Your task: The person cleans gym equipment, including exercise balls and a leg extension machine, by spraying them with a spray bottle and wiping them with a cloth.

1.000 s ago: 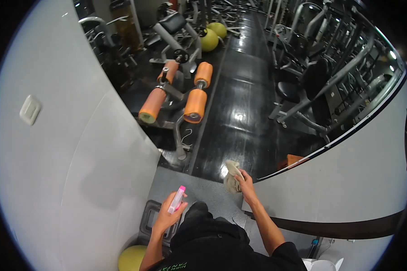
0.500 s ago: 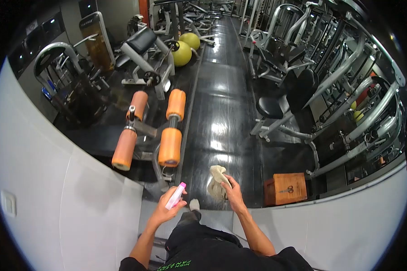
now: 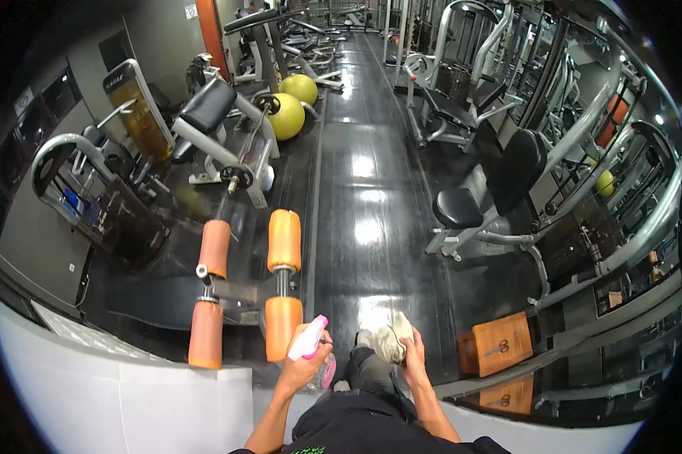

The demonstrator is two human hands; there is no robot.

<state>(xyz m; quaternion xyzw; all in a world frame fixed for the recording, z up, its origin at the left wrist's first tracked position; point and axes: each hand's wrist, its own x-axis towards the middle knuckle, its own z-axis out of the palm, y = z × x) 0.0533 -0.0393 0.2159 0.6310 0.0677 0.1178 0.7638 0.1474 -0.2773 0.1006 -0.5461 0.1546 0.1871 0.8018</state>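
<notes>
Left hand (image 3: pixel 301 369): closed about the neck of one spray bottle (image 3: pixel 308 343), pink-and-white head uppermost. Right hand (image 3: pixel 414 359): fingers curled in, gripping one crumpled pale cloth (image 3: pixel 390 343). I have both items in the head view, held apart before the body, above the dark floor (image 3: pixel 344 234). Near the left hand: orange roller (image 3: pixel 283 327) — whether they touch, I cannot tell. Well to the right: wooden box (image 3: pixel 516 331), scissors (image 3: pixel 497 349) on top. Step in hand, as I judge it: carrying bottle and cloth on foot. Next move calls for — my judgement again — firm holds on both and clearance from the roller.
</notes>
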